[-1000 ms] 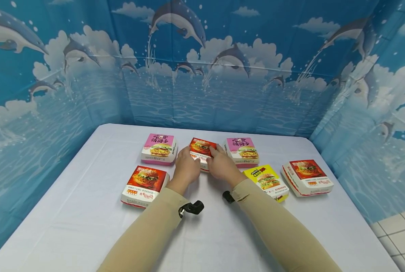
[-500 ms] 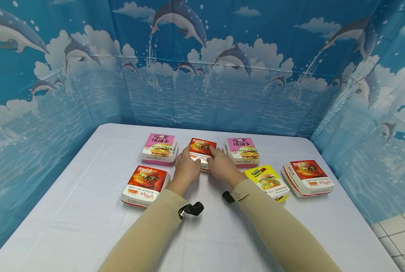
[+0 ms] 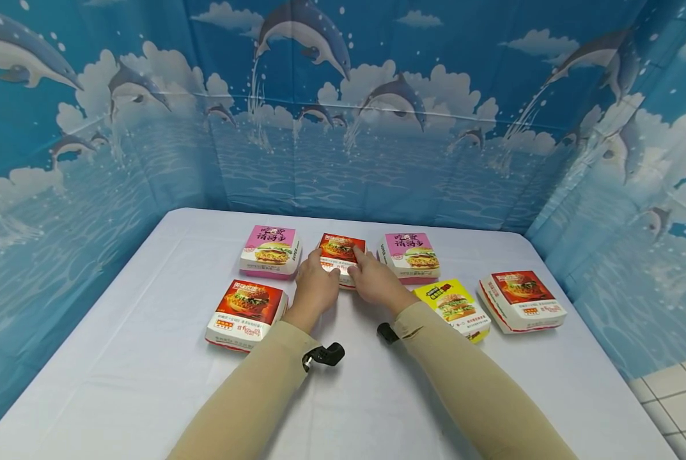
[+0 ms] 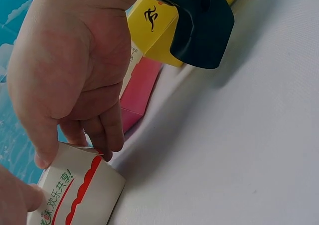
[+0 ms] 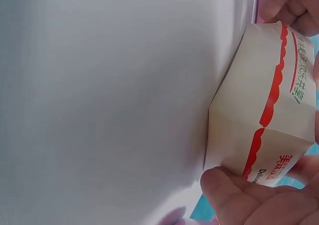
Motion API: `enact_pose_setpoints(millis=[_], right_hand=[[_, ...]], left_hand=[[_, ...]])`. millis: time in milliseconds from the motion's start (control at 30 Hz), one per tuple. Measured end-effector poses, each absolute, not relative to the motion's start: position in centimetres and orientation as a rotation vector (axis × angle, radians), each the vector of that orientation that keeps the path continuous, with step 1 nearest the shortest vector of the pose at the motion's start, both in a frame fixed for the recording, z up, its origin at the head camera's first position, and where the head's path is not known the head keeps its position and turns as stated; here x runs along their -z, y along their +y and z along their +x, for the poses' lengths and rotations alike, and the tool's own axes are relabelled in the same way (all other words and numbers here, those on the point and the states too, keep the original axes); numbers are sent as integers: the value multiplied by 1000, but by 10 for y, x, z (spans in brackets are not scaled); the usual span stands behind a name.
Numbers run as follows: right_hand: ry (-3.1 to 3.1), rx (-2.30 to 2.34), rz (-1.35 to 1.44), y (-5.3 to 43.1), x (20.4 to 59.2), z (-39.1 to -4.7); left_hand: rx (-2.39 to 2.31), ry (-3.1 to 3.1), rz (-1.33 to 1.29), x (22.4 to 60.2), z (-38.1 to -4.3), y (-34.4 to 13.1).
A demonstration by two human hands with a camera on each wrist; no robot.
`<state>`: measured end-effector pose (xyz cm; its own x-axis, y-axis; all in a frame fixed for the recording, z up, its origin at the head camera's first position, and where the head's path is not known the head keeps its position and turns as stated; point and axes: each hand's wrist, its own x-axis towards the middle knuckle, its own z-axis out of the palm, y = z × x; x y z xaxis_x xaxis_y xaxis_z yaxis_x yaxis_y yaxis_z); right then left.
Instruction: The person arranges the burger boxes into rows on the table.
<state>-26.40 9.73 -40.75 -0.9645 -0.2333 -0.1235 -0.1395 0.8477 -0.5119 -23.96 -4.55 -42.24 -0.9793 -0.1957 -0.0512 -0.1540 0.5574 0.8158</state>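
Note:
A red-and-white burger box (image 3: 341,249) lies at the back middle of the white table, between two pink-and-white burger boxes. From its left side my left hand (image 3: 316,281) holds it, thumb at the front edge of the lid. Opposite, my right hand (image 3: 376,280) grips the right side, with fingers on the lid. In the left wrist view the box's white side wall (image 4: 89,190) shows beside the left hand's thumb and fingers. The right wrist view shows a front corner of the burger box (image 5: 264,100), with the right hand (image 5: 279,200) against its side.
Pink-and-white boxes stand to the left (image 3: 270,252) and right (image 3: 410,257) at the back. Another red-and-white box (image 3: 247,315) is nearer on the left. A yellow-and-white box (image 3: 452,308) and a red-and-white box (image 3: 521,300) lie on the right. A dolphin-print curtain (image 3: 343,166) hangs behind.
The middle red-and-white burger box has shifted very slightly left between my two hands. Both hands keep their hold, and the other boxes stay in place.

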Motion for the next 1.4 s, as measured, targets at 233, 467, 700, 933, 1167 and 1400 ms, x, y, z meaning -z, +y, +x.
enact_pose_setpoints(millis=[233,467,700,933,1167,1400], right_hand=[[2830,772,-269,95,406,-265],[2825,766,-257,94,407,-268],[2809,782,-252,92,407,-269],[2811,760,-252,90,407,-272],[2792,779,-234,90,407,-273],[2785,785,-235,90,407,-275]], left_hand=[[1452,-2727,326,423,-239,-46],[1471,-2707,323,423,-239,-47],[1467,-2705,332,425,-240,-48],[1460,-2703,344,426,-242,-49],[1473,-2711,366,426,-242,-49],[1473,-2707,376,426,-243,-49]])
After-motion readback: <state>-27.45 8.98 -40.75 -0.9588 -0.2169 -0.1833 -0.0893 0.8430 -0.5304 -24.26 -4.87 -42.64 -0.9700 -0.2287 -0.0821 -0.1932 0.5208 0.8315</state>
